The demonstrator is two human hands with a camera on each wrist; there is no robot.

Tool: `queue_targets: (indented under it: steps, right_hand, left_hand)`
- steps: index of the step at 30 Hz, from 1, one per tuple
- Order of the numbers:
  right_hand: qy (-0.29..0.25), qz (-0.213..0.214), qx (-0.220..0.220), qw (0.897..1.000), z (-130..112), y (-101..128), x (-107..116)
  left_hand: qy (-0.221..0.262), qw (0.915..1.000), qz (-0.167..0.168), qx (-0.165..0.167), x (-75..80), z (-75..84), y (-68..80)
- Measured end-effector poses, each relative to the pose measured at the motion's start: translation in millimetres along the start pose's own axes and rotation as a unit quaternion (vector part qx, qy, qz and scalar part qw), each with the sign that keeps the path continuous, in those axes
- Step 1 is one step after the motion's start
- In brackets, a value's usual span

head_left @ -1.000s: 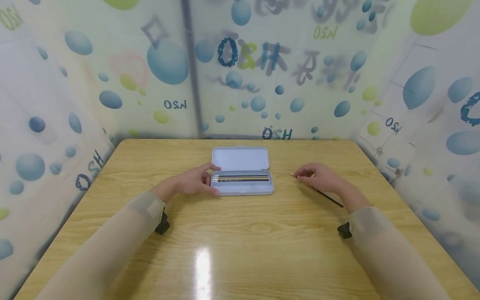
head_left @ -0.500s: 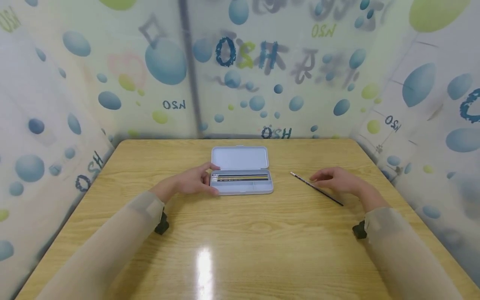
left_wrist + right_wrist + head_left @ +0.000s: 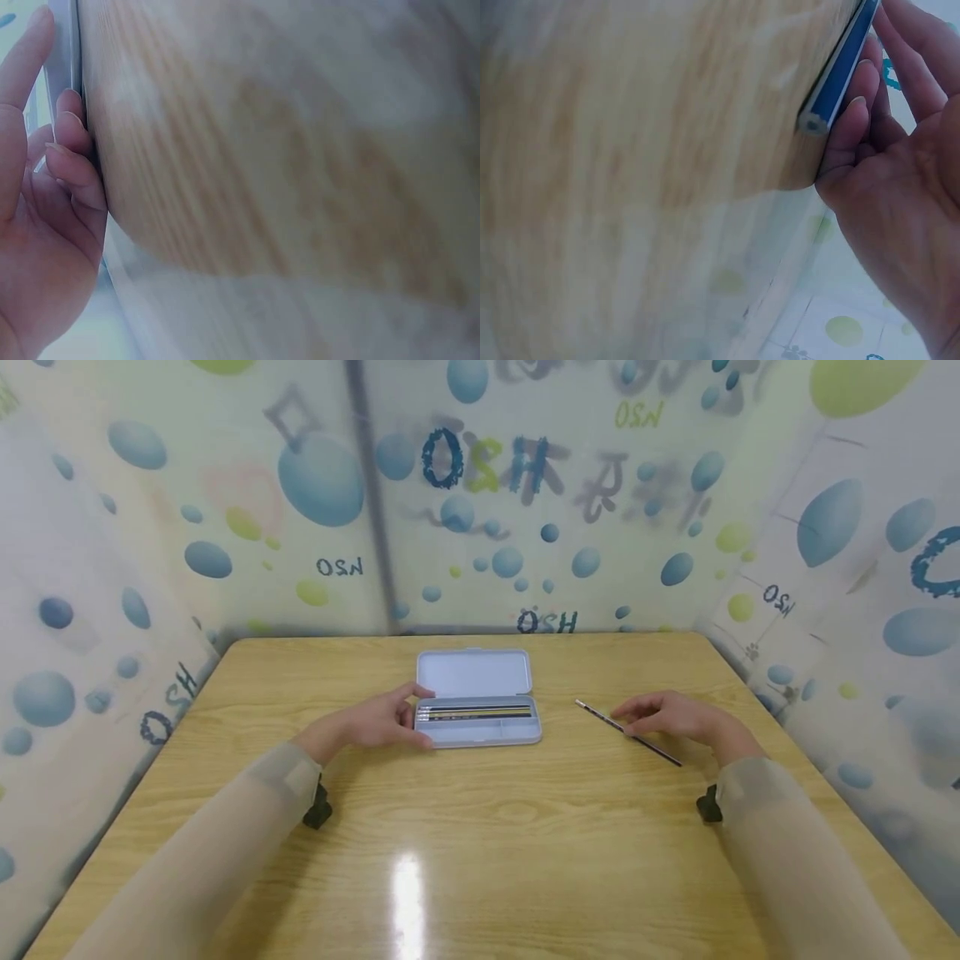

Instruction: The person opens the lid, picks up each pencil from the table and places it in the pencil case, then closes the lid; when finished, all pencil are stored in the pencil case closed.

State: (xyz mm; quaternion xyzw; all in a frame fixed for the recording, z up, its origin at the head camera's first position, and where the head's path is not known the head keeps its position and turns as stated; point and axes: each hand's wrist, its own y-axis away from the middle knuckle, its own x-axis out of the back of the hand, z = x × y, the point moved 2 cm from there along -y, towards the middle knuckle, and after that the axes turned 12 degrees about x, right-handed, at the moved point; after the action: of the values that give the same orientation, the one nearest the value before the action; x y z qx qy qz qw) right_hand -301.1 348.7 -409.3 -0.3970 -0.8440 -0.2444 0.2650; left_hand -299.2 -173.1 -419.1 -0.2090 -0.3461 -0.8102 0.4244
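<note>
In the head view an open pale blue pencil case (image 3: 467,737) lies on the table, several striped pencils (image 3: 472,714) in its rear compartment. My left hand (image 3: 378,720) holds the case's left end, thumb at the near corner and index finger near the hinge. In the left wrist view the other fingers (image 3: 75,169) curl beside the case. To the right, a dark pencil (image 3: 656,751) lies slantwise, its white end toward the back. My right hand (image 3: 678,718) is at the pencil's middle, thumb touching it and index finger just beyond. The right wrist view shows the pencil's end (image 3: 814,122) beside loosely bent fingers.
The wooden table (image 3: 525,860) extends to patterned curtains (image 3: 480,510) behind and at both sides. The case's lid (image 3: 474,672) is laid back behind its base. A dark wrist device (image 3: 318,808) sits under each sleeve.
My right hand has let go of the pencil's white end and shifted right, then edged back to its middle. The left hand and the case stay in place; the view has shifted slightly.
</note>
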Motion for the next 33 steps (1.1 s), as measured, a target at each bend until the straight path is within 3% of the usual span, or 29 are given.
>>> queue_targets:
  steps: [19, 27, 33]
  right_hand:
    - [0.029, 0.004, 0.006, 1.000, -6.9, -6.0, 2.2]
    - [0.059, 0.011, 0.001, 0.998, -1.5, -2.4, 4.1]
    - [0.106, 0.019, 0.023, 0.994, -9.9, -2.9, 1.7]
  left_hand:
    - [0.008, 1.0000, -0.005, 0.000, 3.5, -4.1, 0.1]
    - [0.004, 1.0000, -0.005, -0.003, 0.0, -2.1, -0.9]
    - [0.001, 1.0000, -0.004, -0.003, 0.3, -0.9, -1.2]
